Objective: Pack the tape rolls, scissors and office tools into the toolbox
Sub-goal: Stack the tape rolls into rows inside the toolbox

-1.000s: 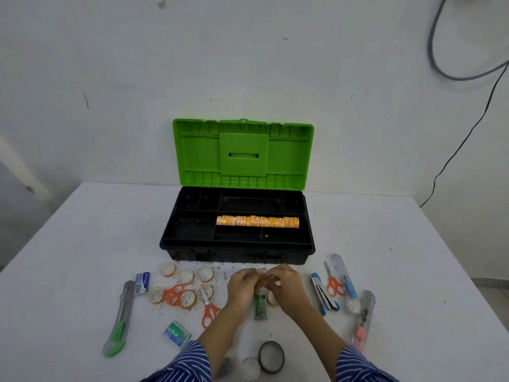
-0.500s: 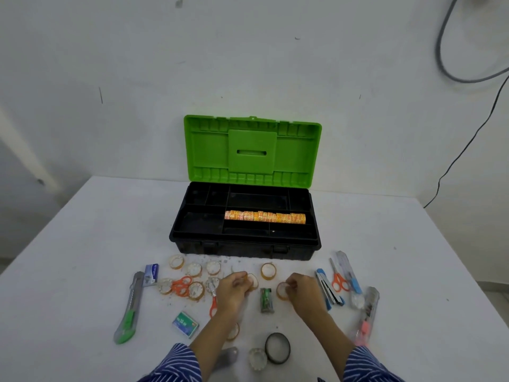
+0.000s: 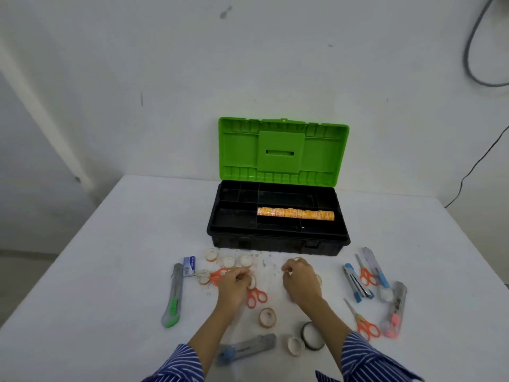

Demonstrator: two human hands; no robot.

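The toolbox stands open at mid-table, black base and raised green lid. A row of orange tape rolls lies in its tray. My left hand pinches a small clear tape roll just above orange scissors. My right hand is curled over small tape rolls, one showing at its fingertips. More small rolls and another pair of scissors lie left of my hands. A loose roll sits between my forearms.
On the left lie a green utility knife and a blue staple box. To the right are a blue stapler, two orange scissors, a pink knife. Near me: black tape, grey knife.
My hands, together in front of the toolbox a second ago, have separated. The left one went left to a small roll by the scissors; the right stayed near the middle.
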